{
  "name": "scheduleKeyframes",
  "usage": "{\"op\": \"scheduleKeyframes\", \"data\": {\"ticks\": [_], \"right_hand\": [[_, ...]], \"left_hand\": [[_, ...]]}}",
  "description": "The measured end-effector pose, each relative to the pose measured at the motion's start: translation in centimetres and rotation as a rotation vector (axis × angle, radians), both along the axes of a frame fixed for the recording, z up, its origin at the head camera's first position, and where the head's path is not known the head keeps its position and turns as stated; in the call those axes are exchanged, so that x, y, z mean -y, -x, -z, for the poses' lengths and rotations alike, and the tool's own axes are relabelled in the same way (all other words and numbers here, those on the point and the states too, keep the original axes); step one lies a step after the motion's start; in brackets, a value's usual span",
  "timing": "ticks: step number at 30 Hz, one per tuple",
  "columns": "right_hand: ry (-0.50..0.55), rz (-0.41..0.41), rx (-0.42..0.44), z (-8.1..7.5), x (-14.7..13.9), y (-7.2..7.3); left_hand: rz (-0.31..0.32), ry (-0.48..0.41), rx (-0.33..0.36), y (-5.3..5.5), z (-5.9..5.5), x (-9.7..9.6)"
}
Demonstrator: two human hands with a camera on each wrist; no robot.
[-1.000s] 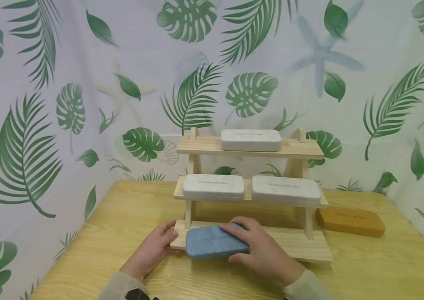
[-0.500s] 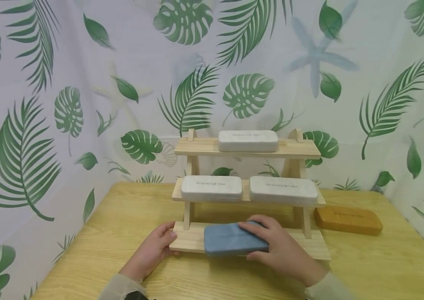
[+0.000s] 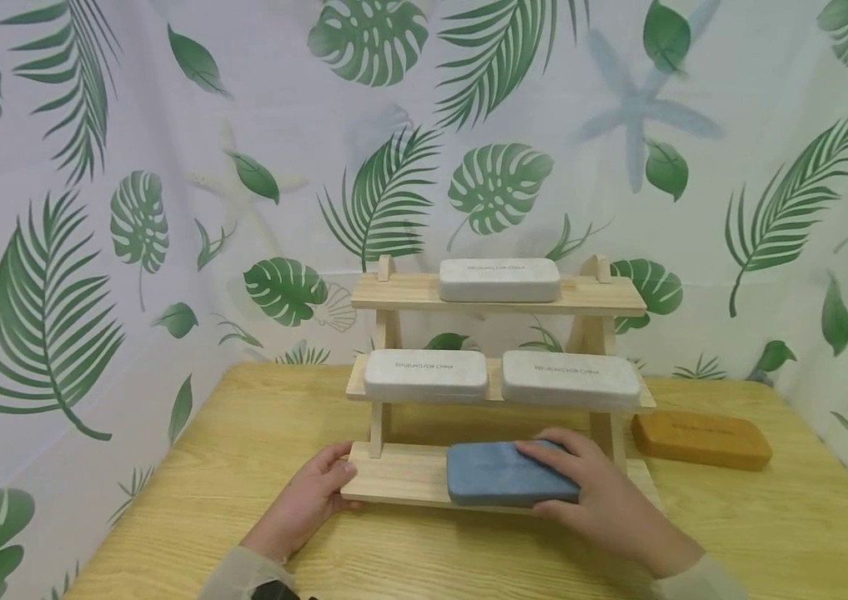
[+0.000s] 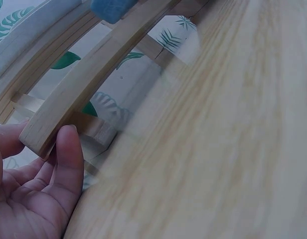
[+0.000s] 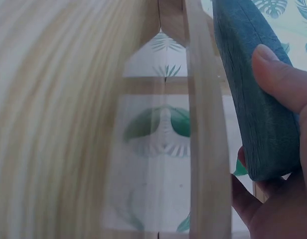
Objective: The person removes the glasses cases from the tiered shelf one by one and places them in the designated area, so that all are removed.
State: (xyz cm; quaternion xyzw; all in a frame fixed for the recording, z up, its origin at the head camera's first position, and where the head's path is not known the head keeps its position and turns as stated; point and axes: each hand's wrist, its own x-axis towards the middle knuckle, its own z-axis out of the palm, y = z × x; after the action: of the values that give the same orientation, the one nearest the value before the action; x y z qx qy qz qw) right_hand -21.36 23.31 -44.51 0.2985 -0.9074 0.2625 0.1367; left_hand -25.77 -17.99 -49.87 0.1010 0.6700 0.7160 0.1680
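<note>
My right hand [image 3: 599,500] grips the right end of a blue oblong hard case [image 3: 494,475], which overlaps the bottom step of a three-tier wooden display stand [image 3: 401,475] in the head view. In the right wrist view the thumb presses one long face of the blue case [image 5: 253,94], with the other fingers wrapping behind it. At the stand's left side, my left hand [image 3: 311,500] holds the end of the bottom board. The left wrist view has its thumb and fingers pinching that board end [image 4: 54,129] between them.
Two white cases, one at left [image 3: 426,375] and one at right [image 3: 569,379], sit on the middle tier. Another white case [image 3: 499,280] lies on the top tier. An orange-brown case [image 3: 701,440] rests on the wooden table [image 3: 739,533], right of the stand. A leaf-print cloth [image 3: 243,125] hangs behind.
My right hand has carried the blue case rightward along the bottom step, and the case has turned from slanting to nearly level with the board. My left hand keeps its hold on the board end.
</note>
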Motion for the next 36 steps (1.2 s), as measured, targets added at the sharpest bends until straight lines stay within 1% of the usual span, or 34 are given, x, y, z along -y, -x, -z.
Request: {"op": "scheduleKeyframes", "data": {"ticks": [5,10,17,27,33,36], "right_hand": [[-0.010,0.027,0.018,0.3,-1.2,-0.2],[0.005,0.042,0.027,0.6,-2.2,0.0],[-0.007,0.066,0.043,0.9,-3.3,0.1],[0.022,0.055,0.082,0.4,-3.9,-0.1],[0.022,0.066,0.075,0.2,-4.3,-0.1],[0.026,0.079,0.093,0.0,-4.6,-0.1]], "left_hand": [[0.000,0.001,0.004,0.0,0.1,0.0],[0.006,0.000,-0.005,-0.1,-0.2,0.0],[0.001,0.005,0.008,-0.2,-0.2,0.0],[-0.002,0.000,0.004,-0.3,-0.2,0.0],[0.003,-0.007,-0.004,-0.2,-0.2,0.0],[0.005,-0.004,-0.006,-0.2,-0.2,0.1]]}}
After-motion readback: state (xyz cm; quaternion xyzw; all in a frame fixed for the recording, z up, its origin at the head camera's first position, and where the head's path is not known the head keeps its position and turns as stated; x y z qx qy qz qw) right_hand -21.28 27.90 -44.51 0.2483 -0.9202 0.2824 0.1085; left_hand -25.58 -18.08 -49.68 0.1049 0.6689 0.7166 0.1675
